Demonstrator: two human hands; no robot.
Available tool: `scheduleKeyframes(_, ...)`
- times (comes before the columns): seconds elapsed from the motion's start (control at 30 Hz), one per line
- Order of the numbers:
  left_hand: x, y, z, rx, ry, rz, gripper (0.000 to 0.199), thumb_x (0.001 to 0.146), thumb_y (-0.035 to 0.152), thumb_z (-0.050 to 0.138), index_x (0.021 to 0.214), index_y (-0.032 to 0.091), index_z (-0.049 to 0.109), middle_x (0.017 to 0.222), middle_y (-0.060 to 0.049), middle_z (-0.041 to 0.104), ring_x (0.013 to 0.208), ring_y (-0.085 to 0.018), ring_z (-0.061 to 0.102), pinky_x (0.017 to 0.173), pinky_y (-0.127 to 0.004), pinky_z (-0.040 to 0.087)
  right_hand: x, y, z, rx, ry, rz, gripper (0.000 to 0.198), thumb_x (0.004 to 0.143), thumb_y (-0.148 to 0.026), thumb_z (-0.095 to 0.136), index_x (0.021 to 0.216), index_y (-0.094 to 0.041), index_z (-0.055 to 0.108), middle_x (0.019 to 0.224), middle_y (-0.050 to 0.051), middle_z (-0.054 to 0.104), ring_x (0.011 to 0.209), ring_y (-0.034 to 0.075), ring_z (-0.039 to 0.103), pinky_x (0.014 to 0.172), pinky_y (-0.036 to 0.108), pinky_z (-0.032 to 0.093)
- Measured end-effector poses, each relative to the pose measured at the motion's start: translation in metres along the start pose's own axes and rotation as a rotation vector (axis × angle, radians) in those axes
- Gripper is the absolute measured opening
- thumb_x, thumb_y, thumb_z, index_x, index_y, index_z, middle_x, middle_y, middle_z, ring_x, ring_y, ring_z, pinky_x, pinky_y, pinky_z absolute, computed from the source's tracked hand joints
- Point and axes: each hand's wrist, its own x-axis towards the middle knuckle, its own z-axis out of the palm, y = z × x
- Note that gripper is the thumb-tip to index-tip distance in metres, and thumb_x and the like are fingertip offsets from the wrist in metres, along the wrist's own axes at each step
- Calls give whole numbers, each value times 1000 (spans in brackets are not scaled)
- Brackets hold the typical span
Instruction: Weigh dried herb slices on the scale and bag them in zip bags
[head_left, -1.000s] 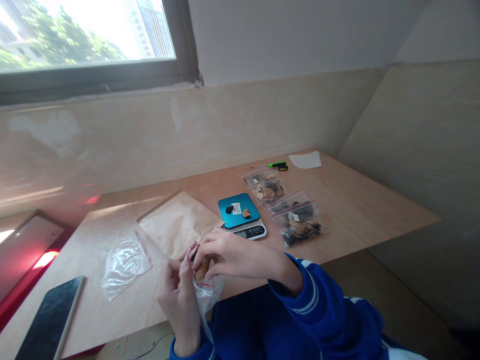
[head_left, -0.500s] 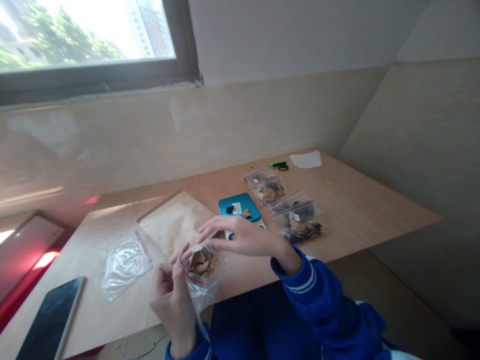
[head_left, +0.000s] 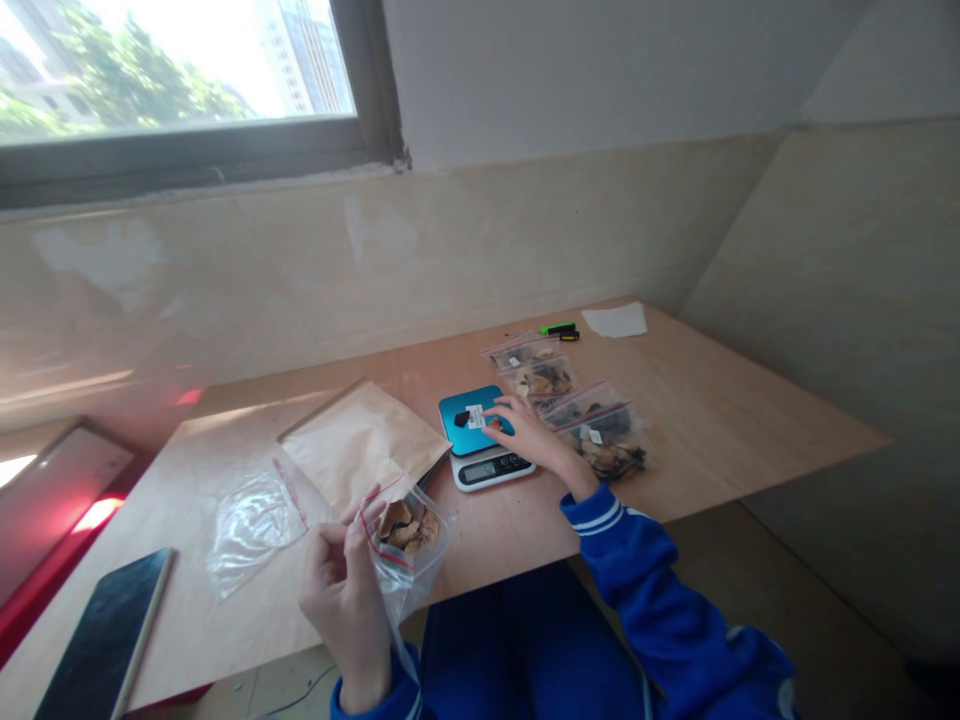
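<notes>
Low centre of frame: left hand (head_left: 341,590) pinching open a clear bag (head_left: 405,545) of dried slices; right hand (head_left: 529,435), fingers loosely spread, touching a piece on the blue scale (head_left: 484,440) mid-frame.

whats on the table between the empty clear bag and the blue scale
In the head view, a tan paper envelope lies between the empty clear plastic bag and the blue-topped digital scale.

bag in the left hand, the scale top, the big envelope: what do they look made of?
Bag held by the left hand: thin clear plastic film, glossy and crinkled, with a red line at its mouth; the brown pieces inside show through.
Scale: teal top plate, smooth, probably plastic or coated metal; pale plastic-looking base.
Envelope: matte tan kraft-type paper, lightly creased.
</notes>
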Motion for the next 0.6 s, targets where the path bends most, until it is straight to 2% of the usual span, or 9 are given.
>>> scheduleKeyframes(0.17,0,1,-1,13,4,12,30,80,35,66,61,18,50,86,-4,77,98,-23,71,76,-26,58,4,-1,-1,2,-24,-78,15,83,-10,62,95,-16,69,101,10,61,106,24,57,99,42,43)
scheduleKeyframes(0.4,0,1,-1,25,-17,-4,29,80,34,66,61,18,49,85,-5,77,97,-24,72,77,-29,59,5,3,2,36,18,-58,19,80,-4,63,93,-17,66,100,7,56,99,20,59,93,37,46)
scheduleKeyframes(0.5,0,0,-1,11,-46,3,30,80,35,66,62,18,49,85,-5,77,91,-23,73,78,-31,59,3,-5,-2,61,33,-42,22,78,-1,62,92,-17,66,96,4,55,90,17,60,87,34,48)
scheduleKeyframes(0.6,1,-1,-2,24,-60,-4,29,80,35,66,62,18,50,87,-6,77,89,-22,73,74,-29,59,0,-23,-11,178,51,-45,22,79,1,60,88,-17,66,90,2,58,80,14,61,79,31,50)
